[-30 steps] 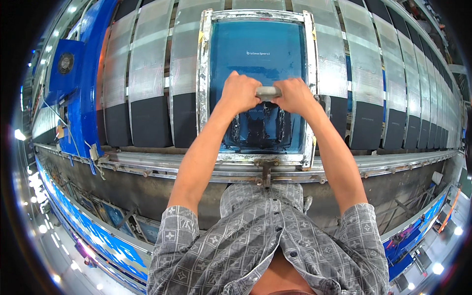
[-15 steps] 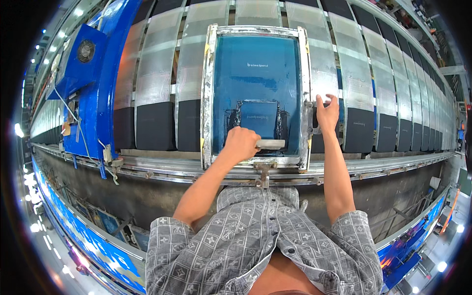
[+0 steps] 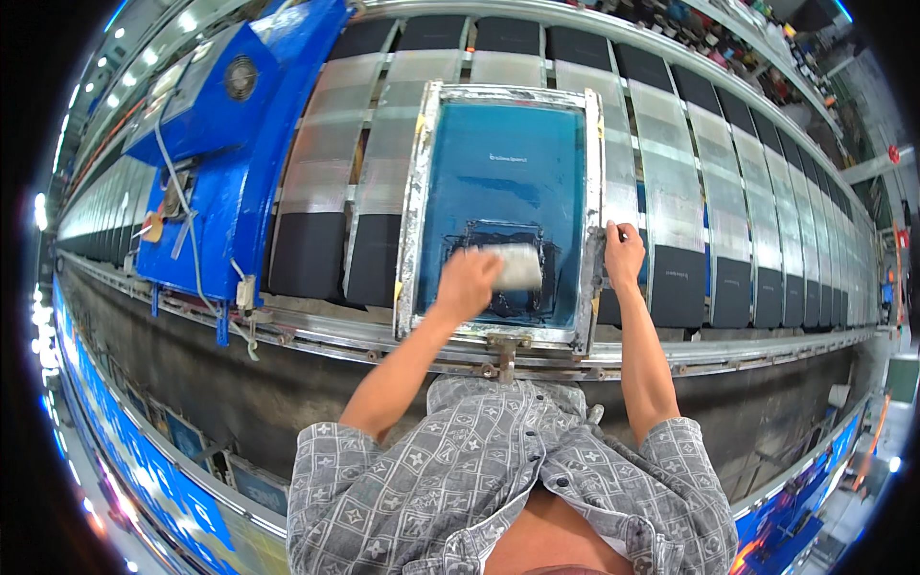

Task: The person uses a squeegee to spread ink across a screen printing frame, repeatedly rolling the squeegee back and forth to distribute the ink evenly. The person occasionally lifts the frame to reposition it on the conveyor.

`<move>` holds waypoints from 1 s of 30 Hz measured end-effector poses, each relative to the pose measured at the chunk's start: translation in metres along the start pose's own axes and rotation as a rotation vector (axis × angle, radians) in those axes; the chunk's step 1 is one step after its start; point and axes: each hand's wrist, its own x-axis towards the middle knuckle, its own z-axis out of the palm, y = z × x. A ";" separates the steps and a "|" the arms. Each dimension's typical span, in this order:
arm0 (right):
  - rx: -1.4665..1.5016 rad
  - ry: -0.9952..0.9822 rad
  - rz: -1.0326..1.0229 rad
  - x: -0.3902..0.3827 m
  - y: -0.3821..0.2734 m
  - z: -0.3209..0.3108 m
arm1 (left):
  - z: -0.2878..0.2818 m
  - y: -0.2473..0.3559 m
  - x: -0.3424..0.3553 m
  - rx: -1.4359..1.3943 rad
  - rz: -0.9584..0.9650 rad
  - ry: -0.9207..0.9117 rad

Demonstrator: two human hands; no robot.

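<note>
A silk-screen printing frame (image 3: pixel 595 172), pale metal with ink smears around a blue mesh, lies in front of me across the dark boards. My left hand (image 3: pixel 469 284) is closed around the end of a pale squeegee (image 3: pixel 518 267), blurred by motion, over the mesh's near part. Wet black ink (image 3: pixel 542 305) marks an outlined area around and below it. My right hand (image 3: pixel 625 253) has its fingers curled at the frame's right side; the part it grips is mostly hidden behind the fingers.
Long pallets with dark cloth pieces (image 3: pixel 679 286) stretch in a row to both sides. A blue machine with a round fan (image 3: pixel 241 78) and hanging cables stands at left. A metal rail (image 3: pixel 671 360) runs along the near edge, close to my body.
The squeegee has turned from edge-on to showing its broad face and lies slightly farther over the mesh. My right hand has gone from spread fingers to closed. The whole view has shifted.
</note>
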 end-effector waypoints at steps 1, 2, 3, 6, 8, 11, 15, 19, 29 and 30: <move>0.010 -0.028 0.020 0.002 -0.003 0.000 | 0.014 0.010 -0.037 -0.001 0.021 0.050; -0.025 0.011 -0.028 0.002 -0.004 -0.012 | -0.002 0.031 -0.048 0.039 0.071 -0.059; 0.002 0.015 -0.059 0.001 -0.006 -0.021 | -0.013 0.047 -0.056 -0.004 0.057 -0.031; 0.087 -0.045 -0.120 0.008 0.006 -0.048 | -0.039 0.084 -0.052 -0.172 -0.054 0.103; 0.111 -0.084 -0.120 -0.005 -0.032 -0.084 | -0.028 0.104 -0.040 -0.454 -0.159 0.323; 0.111 -0.047 -0.276 -0.001 -0.027 -0.129 | -0.026 0.127 -0.013 -0.562 -0.479 0.257; 0.170 0.055 -0.389 -0.013 -0.038 -0.186 | -0.037 0.126 -0.016 -0.251 -0.826 0.628; 0.148 0.110 -0.419 -0.028 -0.042 -0.232 | -0.022 0.101 -0.041 -0.775 -1.087 0.443; 0.484 0.055 -0.277 -0.082 -0.018 -0.250 | -0.166 0.186 -0.088 -0.961 -0.995 0.586; 0.521 0.022 -0.243 -0.105 -0.030 -0.243 | -0.185 0.197 -0.112 -0.932 -1.030 0.662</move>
